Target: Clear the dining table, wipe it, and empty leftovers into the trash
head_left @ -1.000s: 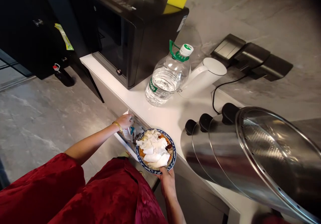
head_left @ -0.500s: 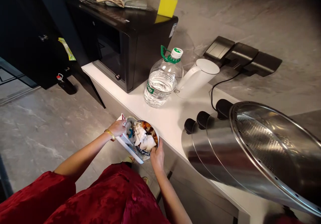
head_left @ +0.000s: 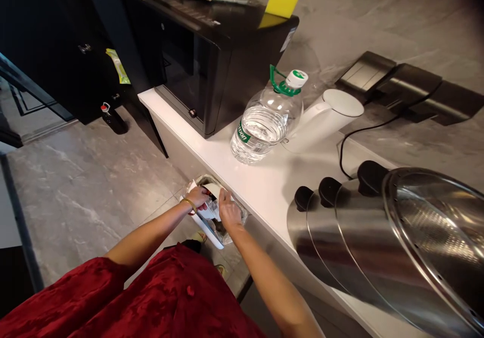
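Both hands are close together over a bin (head_left: 213, 238) with a pale edge and a clear plastic liner, low beside the counter. My right hand (head_left: 230, 211) is closed on the side of a bowl (head_left: 214, 189), which is tipped over the bin with its pale outside partly showing. My left hand (head_left: 198, 196), with a gold bracelet at the wrist, has curled fingers at the bowl's left side. What it grips is hidden. Something white and crumpled lies under the hands; the rest of the bowl's contents is mostly covered.
On the white counter (head_left: 206, 157) stand a large water bottle (head_left: 260, 128), a white kettle (head_left: 325, 121), a black cabinet-like appliance (head_left: 223, 75) and a large steel pot or steamer (head_left: 363, 242). A dark bottle (head_left: 114, 121) stands on the floor (head_left: 94, 186).
The bowl, level before with crumpled tissue and food scraps in view, is tipped into the bin. My right hand moved up and inward, and my left hand came closer to it. The view shifted.
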Demonstrator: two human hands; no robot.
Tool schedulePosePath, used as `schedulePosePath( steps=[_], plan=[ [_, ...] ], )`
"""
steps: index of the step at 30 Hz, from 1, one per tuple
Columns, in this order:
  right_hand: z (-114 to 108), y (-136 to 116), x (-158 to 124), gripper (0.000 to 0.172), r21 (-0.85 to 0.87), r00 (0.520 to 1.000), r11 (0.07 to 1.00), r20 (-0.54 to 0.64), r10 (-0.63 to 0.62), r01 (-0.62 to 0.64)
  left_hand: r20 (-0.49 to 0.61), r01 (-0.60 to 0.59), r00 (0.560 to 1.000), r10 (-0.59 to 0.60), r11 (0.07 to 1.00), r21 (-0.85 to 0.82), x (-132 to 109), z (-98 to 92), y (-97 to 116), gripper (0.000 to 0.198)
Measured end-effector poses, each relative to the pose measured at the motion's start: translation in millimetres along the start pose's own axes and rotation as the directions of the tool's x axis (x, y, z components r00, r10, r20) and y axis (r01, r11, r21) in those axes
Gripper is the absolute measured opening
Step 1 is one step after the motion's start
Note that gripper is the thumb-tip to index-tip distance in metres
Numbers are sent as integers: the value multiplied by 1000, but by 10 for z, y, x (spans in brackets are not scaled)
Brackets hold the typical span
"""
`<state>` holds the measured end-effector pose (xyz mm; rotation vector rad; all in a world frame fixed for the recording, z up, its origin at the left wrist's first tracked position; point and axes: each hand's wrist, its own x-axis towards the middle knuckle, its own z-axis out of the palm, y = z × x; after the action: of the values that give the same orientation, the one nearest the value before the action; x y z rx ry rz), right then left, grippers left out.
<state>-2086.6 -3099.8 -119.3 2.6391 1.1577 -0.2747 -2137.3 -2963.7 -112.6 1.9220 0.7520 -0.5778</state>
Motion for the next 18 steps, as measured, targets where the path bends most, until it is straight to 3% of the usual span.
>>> schedulePosePath(
  steps=[7,11,13,16,18],
  plan=[
    [6,-176,54,49,-59,998,998,61,-21,24,-24,-153,986,164,957,245,-84,195,-66,29],
    [-124,-271,73,49,-99,998,995,64,-7,13,-24,-253,959,282,891,377,-196,91,-119,28],
    [-204,-303,61,49,-131,999,991,44,-4,10,13,-357,920,391,825,439,-209,1,-154,24],
    [-302,-327,35,49,-197,1000,980,5,0,1,24,-457,869,494,782,424,-177,-74,-216,17],
    [-334,-332,13,49,-240,1000,971,-19,-3,-1,-8,-451,878,478,834,319,-145,-57,-277,17]
  ],
)
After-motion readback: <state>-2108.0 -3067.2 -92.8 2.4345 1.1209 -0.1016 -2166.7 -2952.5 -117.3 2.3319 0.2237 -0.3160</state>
